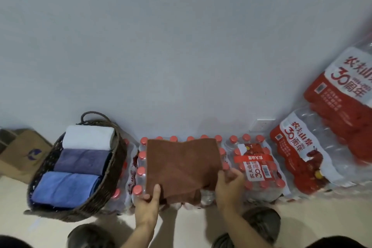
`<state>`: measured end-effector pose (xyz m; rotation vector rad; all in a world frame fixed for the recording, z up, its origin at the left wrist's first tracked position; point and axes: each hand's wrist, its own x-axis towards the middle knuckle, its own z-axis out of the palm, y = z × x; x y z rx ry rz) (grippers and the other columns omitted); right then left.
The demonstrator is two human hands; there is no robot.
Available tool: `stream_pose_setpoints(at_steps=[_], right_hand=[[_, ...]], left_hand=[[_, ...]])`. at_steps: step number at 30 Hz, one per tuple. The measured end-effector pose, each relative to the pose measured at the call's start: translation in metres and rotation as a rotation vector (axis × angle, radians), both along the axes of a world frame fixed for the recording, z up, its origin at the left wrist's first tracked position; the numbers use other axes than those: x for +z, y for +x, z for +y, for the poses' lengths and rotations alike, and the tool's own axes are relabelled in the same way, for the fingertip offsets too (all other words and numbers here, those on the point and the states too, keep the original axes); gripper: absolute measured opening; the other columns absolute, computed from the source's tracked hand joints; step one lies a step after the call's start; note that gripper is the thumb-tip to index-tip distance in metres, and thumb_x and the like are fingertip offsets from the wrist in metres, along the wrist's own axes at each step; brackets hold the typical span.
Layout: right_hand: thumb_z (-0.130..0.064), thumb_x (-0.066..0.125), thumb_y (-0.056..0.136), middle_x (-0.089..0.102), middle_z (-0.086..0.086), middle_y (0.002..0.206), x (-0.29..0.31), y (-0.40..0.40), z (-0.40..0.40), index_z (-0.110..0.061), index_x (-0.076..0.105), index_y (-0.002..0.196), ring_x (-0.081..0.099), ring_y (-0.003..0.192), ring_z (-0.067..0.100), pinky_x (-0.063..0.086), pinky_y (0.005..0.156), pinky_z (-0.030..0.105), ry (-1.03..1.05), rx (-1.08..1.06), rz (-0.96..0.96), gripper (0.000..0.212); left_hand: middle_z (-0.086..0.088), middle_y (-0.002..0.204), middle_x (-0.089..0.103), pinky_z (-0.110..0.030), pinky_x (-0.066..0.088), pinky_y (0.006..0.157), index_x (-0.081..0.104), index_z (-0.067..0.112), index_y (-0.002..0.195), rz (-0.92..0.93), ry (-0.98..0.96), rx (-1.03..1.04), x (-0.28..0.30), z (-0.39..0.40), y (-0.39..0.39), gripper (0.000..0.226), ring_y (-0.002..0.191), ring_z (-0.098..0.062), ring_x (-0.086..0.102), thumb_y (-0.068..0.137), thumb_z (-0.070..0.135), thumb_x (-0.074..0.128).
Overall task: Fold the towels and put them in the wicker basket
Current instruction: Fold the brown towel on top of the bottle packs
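A brown towel point(182, 167) lies folded flat on top of a pack of water bottles. My left hand point(148, 204) pinches its near left corner, thumb on top. My right hand point(229, 185) grips its near right edge, fingers curled under the cloth. To the left stands the dark wicker basket point(109, 185) holding three folded towels in a row: a white towel point(87, 137) at the back, a purple towel point(82, 160) in the middle and a blue towel point(64, 188) at the front.
Shrink-wrapped packs of red-capped water bottles point(259, 169) line the wall, with taller packs point(302, 147) stacked at the right. A cardboard box point(22, 152) sits left of the basket. Pale floor runs along the front, where my knees point(261, 221) show.
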<state>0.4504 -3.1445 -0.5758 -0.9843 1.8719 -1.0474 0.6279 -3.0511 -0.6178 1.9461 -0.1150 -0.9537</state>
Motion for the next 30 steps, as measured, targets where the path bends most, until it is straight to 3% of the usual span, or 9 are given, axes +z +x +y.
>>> stream_pose_setpoints(at_steps=[3,6,8,12,14,16,22,26,30], right_hand=[[0.003,0.067,0.079,0.059,0.009,0.082,-0.015,-0.001,0.011,-0.003,0.053,0.099,0.056,0.072,0.024,0.041,0.062,0.024,0.127,-0.056,-0.044,0.025],[0.001,0.075,0.077,0.062,0.011,0.090,-0.023,0.000,0.014,-0.004,0.054,0.108,0.061,0.088,0.029,0.048,0.086,0.035,0.277,0.056,-0.128,0.038],[-0.003,0.080,0.074,0.064,0.010,0.092,-0.028,0.003,0.012,-0.010,0.052,0.108,0.061,0.089,0.028,0.047,0.084,0.034,0.310,0.063,-0.101,0.045],[-0.013,0.077,0.080,0.067,0.004,0.097,-0.028,0.007,-0.002,-0.011,0.067,0.090,0.063,0.092,0.025,0.049,0.084,0.031,0.402,0.187,0.020,0.014],[-0.014,0.072,0.084,0.067,0.002,0.089,-0.023,0.002,-0.009,-0.013,0.069,0.080,0.063,0.087,0.023,0.048,0.080,0.030,0.386,0.257,0.072,0.005],[-0.014,0.066,0.088,0.065,0.001,0.076,-0.017,-0.001,-0.017,-0.011,0.065,0.074,0.061,0.079,0.023,0.043,0.072,0.028,0.320,0.268,0.087,0.014],[-0.018,0.058,0.095,0.060,0.002,0.076,0.007,-0.006,-0.037,-0.014,0.055,0.082,0.056,0.071,0.018,0.039,0.057,0.027,0.163,0.237,0.014,0.013],[-0.030,0.068,0.091,0.068,-0.001,0.093,0.008,-0.012,-0.050,-0.017,0.059,0.095,0.064,0.086,0.013,0.054,0.074,0.029,0.081,0.256,-0.031,0.016],[-0.037,0.074,0.085,0.061,-0.005,0.105,0.007,-0.011,-0.055,-0.015,0.052,0.112,0.060,0.094,0.007,0.051,0.080,0.022,0.087,0.154,-0.071,0.041]], left_hand=[[-0.018,0.076,0.065,-0.031,0.046,0.073,0.064,-0.007,0.083,0.006,-0.004,0.029,-0.003,0.005,0.004,0.031,0.068,-0.025,0.058,0.082,0.020,0.078],[-0.013,0.076,0.064,-0.034,0.047,0.081,0.063,-0.003,0.082,-0.007,0.010,-0.056,-0.005,0.008,0.009,0.016,0.074,-0.025,0.059,0.084,0.008,0.075],[-0.012,0.078,0.066,-0.032,0.046,0.080,0.064,-0.001,0.085,-0.042,0.006,-0.081,0.000,0.003,0.012,0.013,0.076,-0.025,0.060,0.085,0.008,0.073],[-0.007,0.072,0.061,-0.033,0.043,0.071,0.054,0.006,0.076,-0.165,-0.043,-0.150,0.013,-0.013,0.023,0.021,0.072,-0.024,0.057,0.087,0.015,0.070],[-0.006,0.067,0.055,-0.030,0.042,0.065,0.048,0.010,0.072,-0.180,-0.095,-0.186,0.021,-0.018,0.030,0.026,0.066,-0.022,0.052,0.089,0.013,0.067],[-0.006,0.065,0.052,-0.028,0.042,0.062,0.045,0.011,0.072,-0.156,-0.144,-0.181,0.026,-0.021,0.040,0.027,0.065,-0.020,0.050,0.091,0.010,0.065],[-0.005,0.067,0.059,-0.030,0.046,0.067,0.052,0.014,0.073,-0.281,-0.155,-0.215,0.029,-0.036,0.055,0.024,0.065,-0.019,0.057,0.085,0.009,0.073],[-0.003,0.068,0.064,-0.032,0.048,0.068,0.055,0.013,0.074,-0.350,-0.105,-0.263,0.034,-0.056,0.068,0.024,0.066,-0.019,0.062,0.081,0.017,0.078],[0.001,0.079,0.063,-0.020,0.045,0.066,0.050,0.011,0.101,-0.268,-0.099,-0.183,0.041,-0.069,0.079,0.043,0.071,-0.008,0.060,0.079,0.033,0.080]])
